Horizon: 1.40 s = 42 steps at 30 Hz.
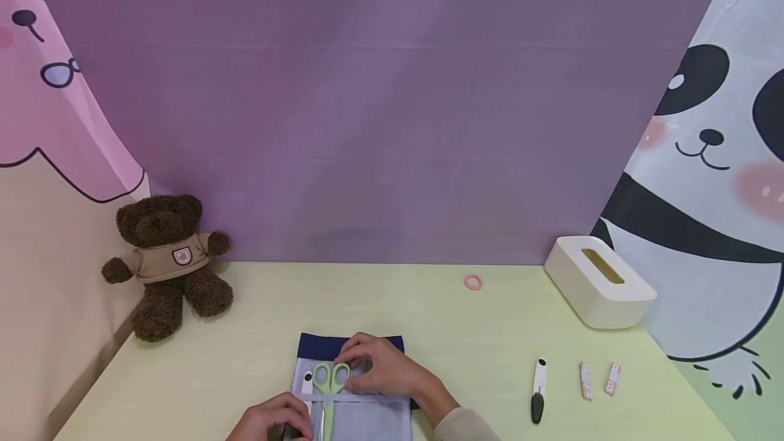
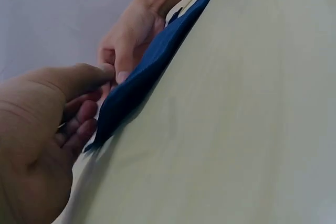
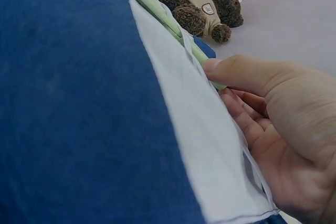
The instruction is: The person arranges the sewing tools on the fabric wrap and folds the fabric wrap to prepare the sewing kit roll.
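A fabric case (image 1: 382, 420) with a navy outside and pale grey lining lies unfolded at the front of the table. Under its thin elastic strap (image 1: 367, 398) sit light green scissors (image 1: 329, 386), handles toward the far side, and a slim white tool (image 1: 307, 381) with a black dot to their left. My right hand (image 1: 386, 366) pinches the right scissor handle; in the right wrist view its thumb lies on the green plastic (image 3: 199, 54). My left hand (image 1: 272, 419) grips the case's left edge, thumb above and fingers curled beside the navy cloth (image 2: 139, 74) in the left wrist view.
On the right lie a white tool with a black end (image 1: 538, 393) and two small pink-and-white pieces (image 1: 586, 381). A white tissue box (image 1: 603, 291) stands at the back right, a pink ring (image 1: 473, 282) near the back edge, a brown teddy bear (image 1: 174, 260) at the left.
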Tool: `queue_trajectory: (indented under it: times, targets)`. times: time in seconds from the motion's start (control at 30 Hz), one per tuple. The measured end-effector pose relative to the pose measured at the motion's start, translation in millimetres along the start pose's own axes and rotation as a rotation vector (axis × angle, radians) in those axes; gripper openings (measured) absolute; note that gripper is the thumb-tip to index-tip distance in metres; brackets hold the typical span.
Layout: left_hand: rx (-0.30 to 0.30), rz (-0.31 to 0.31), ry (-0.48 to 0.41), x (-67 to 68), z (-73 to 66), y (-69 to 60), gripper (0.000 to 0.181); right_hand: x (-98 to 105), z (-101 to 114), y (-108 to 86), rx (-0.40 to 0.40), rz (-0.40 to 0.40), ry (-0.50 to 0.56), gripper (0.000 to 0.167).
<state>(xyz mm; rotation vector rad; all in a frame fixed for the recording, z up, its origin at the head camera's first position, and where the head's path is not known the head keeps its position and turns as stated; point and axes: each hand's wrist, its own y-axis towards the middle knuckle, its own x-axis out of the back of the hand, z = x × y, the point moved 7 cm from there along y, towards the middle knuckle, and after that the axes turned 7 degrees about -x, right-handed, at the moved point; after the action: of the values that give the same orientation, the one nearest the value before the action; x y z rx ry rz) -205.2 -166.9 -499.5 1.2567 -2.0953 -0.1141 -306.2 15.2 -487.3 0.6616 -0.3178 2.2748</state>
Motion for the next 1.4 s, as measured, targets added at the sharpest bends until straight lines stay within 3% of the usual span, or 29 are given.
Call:
queue_trajectory:
  times: [0.07, 0.17, 0.27, 0.4, 0.57, 0.8, 1.13, 1.4]
  targets:
    - [0.117, -0.065, 0.004, 8.5, 4.4, -1.7, 0.005, 0, -1, 0.5, -0.006, -0.001, -0.003, 0.032]
    - [0.272, -0.178, 0.078, 22.7, 12.3, -3.6, 0.01, 0, -2, 1.0, -0.015, -0.006, -0.008, 0.032]
    - [0.345, -0.236, 0.172, 32.2, 19.0, -3.5, 0.017, 0, -4, 1.2, -0.023, -0.009, -0.006, 0.032]
    - [0.33, -0.198, 0.25, 35.2, 26.1, -2.0, 0.02, 0, -5, 1.9, -0.027, -0.006, 0.006, 0.033]
    - [0.266, -0.131, 0.313, 35.7, 28.5, 3.0, 0.017, 1, -5, 1.5, -0.022, -0.003, 0.005, 0.033]
    - [0.283, -0.064, 0.297, 36.7, 31.9, 7.7, 0.011, 1, -2, 1.0, -0.014, 0.0, 0.007, 0.033]
    - [0.321, -0.052, 0.269, 37.8, 33.6, 11.1, 0.009, 2, -2, 5.4, -0.018, 0.041, -0.006, 0.033]
    - [0.369, -0.092, 0.288, 37.9, 39.0, 20.1, 0.009, 9, -7, 12.0, 0.001, 0.06, -0.024, 0.033]
